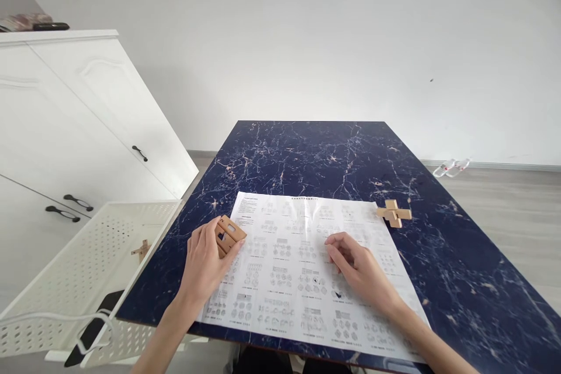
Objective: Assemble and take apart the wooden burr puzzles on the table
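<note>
My left hand grips a wooden puzzle piece marked with a 2, with square cut-outs, at the left side of a printed sheet. Thumb and fingers hold its edges. My right hand rests over the right half of the instruction sheet, its fingers curled in and pressed together; whether anything is inside them is hidden. The white sheet has rows of small diagrams and lies flat with fold creases. An interlocking wooden cross puzzle sits at the sheet's upper right corner, apart from both hands.
The dark blue marbled table carries the sheet. On its left stands a white perforated basket with a wooden cross piece and a white cable. A white cabinet is behind. Plastic bottles are on the right.
</note>
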Demonstrator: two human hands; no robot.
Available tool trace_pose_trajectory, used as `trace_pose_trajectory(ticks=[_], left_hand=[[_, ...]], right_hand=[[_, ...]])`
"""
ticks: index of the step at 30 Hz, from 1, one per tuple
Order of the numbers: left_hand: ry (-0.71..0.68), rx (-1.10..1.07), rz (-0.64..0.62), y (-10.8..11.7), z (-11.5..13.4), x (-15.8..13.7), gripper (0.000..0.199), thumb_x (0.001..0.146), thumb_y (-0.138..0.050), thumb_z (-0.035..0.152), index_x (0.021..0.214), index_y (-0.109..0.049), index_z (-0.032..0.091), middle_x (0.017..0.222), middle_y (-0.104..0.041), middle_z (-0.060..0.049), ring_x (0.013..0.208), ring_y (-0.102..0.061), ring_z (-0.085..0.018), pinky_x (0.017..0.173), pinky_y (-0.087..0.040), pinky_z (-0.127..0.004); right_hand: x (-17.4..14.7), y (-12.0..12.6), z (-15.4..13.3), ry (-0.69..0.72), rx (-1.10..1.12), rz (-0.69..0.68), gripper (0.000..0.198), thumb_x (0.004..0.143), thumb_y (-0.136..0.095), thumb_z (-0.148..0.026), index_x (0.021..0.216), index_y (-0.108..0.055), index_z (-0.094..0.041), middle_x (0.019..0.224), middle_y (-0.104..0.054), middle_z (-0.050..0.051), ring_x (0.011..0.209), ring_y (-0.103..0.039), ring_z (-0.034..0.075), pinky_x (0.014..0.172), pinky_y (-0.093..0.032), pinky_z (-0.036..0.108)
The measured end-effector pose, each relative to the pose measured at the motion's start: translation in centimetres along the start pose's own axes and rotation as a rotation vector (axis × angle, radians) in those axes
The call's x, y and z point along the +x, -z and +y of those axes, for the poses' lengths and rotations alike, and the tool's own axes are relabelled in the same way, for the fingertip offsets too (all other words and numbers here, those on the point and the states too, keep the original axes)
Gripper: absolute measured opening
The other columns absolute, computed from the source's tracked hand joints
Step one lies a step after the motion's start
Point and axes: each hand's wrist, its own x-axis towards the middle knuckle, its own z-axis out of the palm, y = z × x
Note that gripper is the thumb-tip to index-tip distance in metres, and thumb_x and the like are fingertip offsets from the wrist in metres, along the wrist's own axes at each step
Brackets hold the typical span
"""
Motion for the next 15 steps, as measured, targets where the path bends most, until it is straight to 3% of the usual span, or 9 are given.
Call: trace_pose_trajectory(ticks=[9, 15], left_hand=[[0.026, -0.071, -0.020, 0.1, 0.2, 0.4, 0.077, 0.098, -0.057, 0.069, 0.154, -0.040, 0.020, 0.143, -0.060, -0.018, 0.139, -0.050, -0.041, 0.115, -0.046, -0.064], [-0.003, -0.170, -0.079, 0.9, 3.7, 0.4, 0.072, 0.100, -0.064, 0.060, 0.158, -0.035, 0.028, 0.148, -0.054, -0.015, 0.143, -0.048, -0.040, 0.115, -0.048, -0.063]], right_hand=[[0.0, 0.0, 0.0, 0.003, -0.018, -0.007, 0.038, 0.109, -0.045, -0.060, 0.109, -0.060, -0.026, 0.079, -0.059, 0.001, 0.069, -0.050, 0.020, 0.062, -0.041, 0.034], [0.0, 0.0, -0.4, -0.010, -0.016, -0.015, 0.039, 0.109, -0.045, -0.061, 0.108, -0.059, -0.025, 0.080, -0.059, 0.001, 0.069, -0.049, 0.020, 0.063, -0.041, 0.034]])
